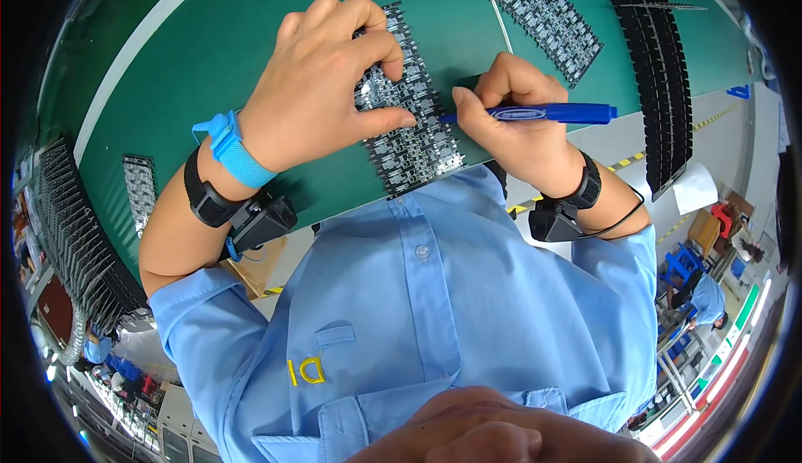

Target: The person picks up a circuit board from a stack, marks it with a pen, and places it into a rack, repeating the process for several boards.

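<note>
A dark circuit board panel (pixel 409 158), covered in rows of small repeated boards, lies on the green table near its front edge. Over its left side curls my left hand (pixel 322 79), closed on the panel, with bent fingers on the far part and the thumb across the middle. My right hand (pixel 522 121) grips a blue marker pen (pixel 576 113) beside the panel's right edge. The pen's tip end points left and reaches the panel; whether it touches the surface I cannot tell. A blue strap (pixel 230 150) circles my left wrist.
Another circuit board panel (pixel 535 20) lies at the far right. Black slotted racks stand on the right (pixel 660 87) and on the left (pixel 79 221), the left one holding upright boards. A smaller panel piece (pixel 139 187) lies at the left. People work in the background.
</note>
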